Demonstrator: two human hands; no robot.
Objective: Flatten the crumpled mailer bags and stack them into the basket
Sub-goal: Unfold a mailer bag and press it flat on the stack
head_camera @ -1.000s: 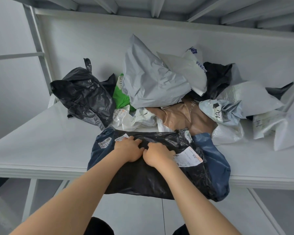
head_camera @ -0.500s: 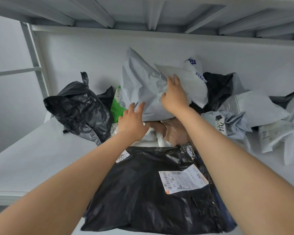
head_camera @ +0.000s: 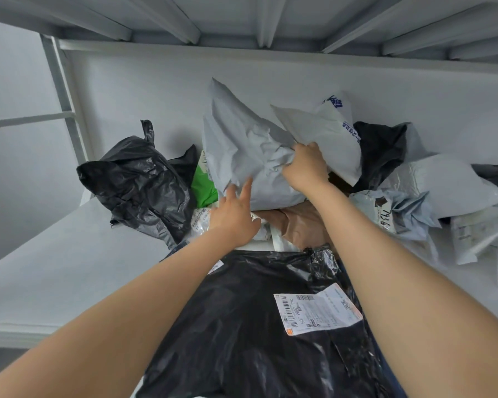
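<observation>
A big crumpled grey mailer bag [head_camera: 239, 145] stands on top of the pile at the back of the shelf. My right hand [head_camera: 306, 166] grips its right edge, fingers curled into the plastic. My left hand [head_camera: 236, 214] reaches toward its lower left edge with fingers spread, fingertips at the bag. A flattened black mailer bag [head_camera: 242, 326] with a white shipping label [head_camera: 319, 310] lies nearest me, under both forearms. The basket does not show in the head view.
Around the grey bag lie a crumpled black bag [head_camera: 138, 179] at left, a green bag [head_camera: 203, 185], a brown bag [head_camera: 302, 222], a white bag with blue print [head_camera: 328, 130] and several pale bags [head_camera: 443, 182] at right. White shelf surface [head_camera: 55, 268] stretches left; a shelf [head_camera: 242, 21] hangs overhead.
Both hands left the flattened black bag and reached back into the pile. My right hand moved from lying on the grey bag to gripping its edge; my left hand stretched up to it.
</observation>
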